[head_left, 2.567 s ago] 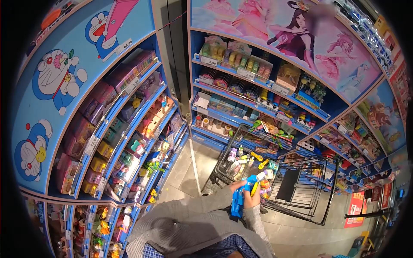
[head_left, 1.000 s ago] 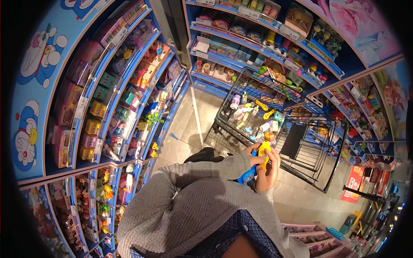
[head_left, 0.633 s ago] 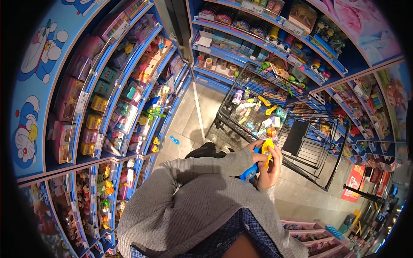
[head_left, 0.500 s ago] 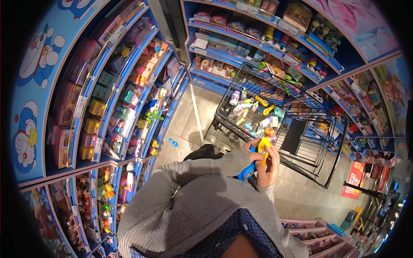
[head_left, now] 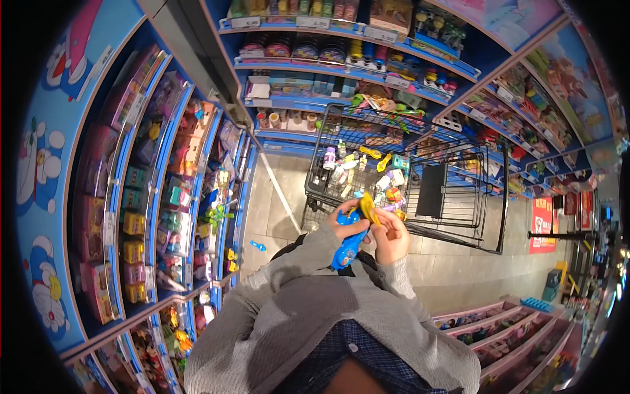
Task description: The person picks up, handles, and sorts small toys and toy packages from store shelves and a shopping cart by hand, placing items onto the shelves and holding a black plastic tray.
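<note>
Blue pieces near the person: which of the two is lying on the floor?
The small blue piece, lying untouched on the floor. The large blue piece is in the left hand.

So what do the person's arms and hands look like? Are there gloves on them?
No gloves: the left hand and right hand are both bare. The long grey sleeves look knitted, with fine ribs, and reach to about the wrists. The picture is too small to tell about any rings.
</note>
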A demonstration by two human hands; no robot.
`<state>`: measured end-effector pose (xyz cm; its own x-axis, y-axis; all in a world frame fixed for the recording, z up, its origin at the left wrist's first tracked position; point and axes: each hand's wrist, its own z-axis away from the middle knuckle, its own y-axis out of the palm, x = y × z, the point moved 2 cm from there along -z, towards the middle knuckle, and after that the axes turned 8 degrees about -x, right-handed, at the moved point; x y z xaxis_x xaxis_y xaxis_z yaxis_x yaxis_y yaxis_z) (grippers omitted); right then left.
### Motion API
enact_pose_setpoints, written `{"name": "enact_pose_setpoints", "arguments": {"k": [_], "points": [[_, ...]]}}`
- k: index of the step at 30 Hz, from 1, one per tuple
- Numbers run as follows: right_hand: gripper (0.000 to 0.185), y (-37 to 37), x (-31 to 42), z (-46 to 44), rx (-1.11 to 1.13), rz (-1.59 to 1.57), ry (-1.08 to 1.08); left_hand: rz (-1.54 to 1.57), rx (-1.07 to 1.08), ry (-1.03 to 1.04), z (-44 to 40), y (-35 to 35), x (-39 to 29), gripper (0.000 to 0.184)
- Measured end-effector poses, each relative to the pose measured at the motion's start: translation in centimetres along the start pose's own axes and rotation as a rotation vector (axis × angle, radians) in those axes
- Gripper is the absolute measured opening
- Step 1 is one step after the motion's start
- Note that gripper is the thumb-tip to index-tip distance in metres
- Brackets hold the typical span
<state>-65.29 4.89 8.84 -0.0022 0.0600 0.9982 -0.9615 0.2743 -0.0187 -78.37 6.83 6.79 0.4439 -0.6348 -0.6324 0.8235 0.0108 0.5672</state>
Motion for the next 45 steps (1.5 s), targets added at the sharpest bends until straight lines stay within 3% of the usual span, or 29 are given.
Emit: {"name": "enact_pose_setpoints", "arguments": {"k": [1,3,5,9,13,17,25,27,31,34,37,39,43,45], "points": [[0.031,0.2,-0.4,-0.2,0.006,-0.170,0.112,-0.011,0.015,-0.006,0.0,-0.4,-0.2,0.053],[0.028,0.5,-1.4,-0.9,0.033,-0.209,0.078,0.005,0.072,-0.028,0.0,-1.3,-0.5,0.053],[0.025,1.1,-2.3,-1.3,0.049,-0.361,0.253,-0.006,0.068,-0.022,-0.2,-2.0,-0.7,0.055],[0.026,2.0,-3.9,-1.7,0.000,-0.642,0.373,-0.017,0.077,-0.041,-0.5,-3.2,-1.3,0.056],[0.034,0.2,-4.3,-2.5,-0.088,-0.645,0.335,0.055,0.035,-0.067,-1.4,-4.1,-1.7,0.055],[0.030,-1.6,-3.8,-3.7,-0.182,-0.642,0.254,0.052,-0.020,-0.079,-2.7,-4.3,-2.4,0.056],[0.027,-4.3,-5.5,-8.8,-0.302,-0.504,0.337,0.123,-0.103,-0.042,-7.4,-5.0,-2.9,0.055],[0.029,-4.4,-6.2,-11.6,-0.007,-0.812,0.450,0.109,-0.163,-0.044,-8.0,-4.1,-4.3,0.053],[0.036,-3.7,-3.9,-16.2,0.283,-1.183,0.599,0.139,-0.204,0.007,-9.1,-3.3,-6.0,0.053],[0.033,-2.9,-3.6,-18.9,0.292,-1.144,0.653,0.196,-0.331,0.037,-9.3,-3.2,-6.1,0.053],[0.035,-1.9,-2.8,-21.0,0.300,-1.107,0.643,0.251,-0.340,-0.052,-8.9,-3.9,-6.0,0.052],[0.033,-1.6,-3.7,-22.1,0.343,-1.117,0.662,0.263,-0.357,0.008,-8.9,-4.2,-6.2,0.050],[0.028,-0.5,-5.9,-23.8,0.287,-0.905,0.766,0.301,-0.390,0.004,-9.0,-6.4,-5.9,0.051],[0.026,0.8,-6.0,-25.1,0.300,-0.757,0.470,0.366,-0.438,0.086,-9.2,-7.3,-5.7,0.053]]}}
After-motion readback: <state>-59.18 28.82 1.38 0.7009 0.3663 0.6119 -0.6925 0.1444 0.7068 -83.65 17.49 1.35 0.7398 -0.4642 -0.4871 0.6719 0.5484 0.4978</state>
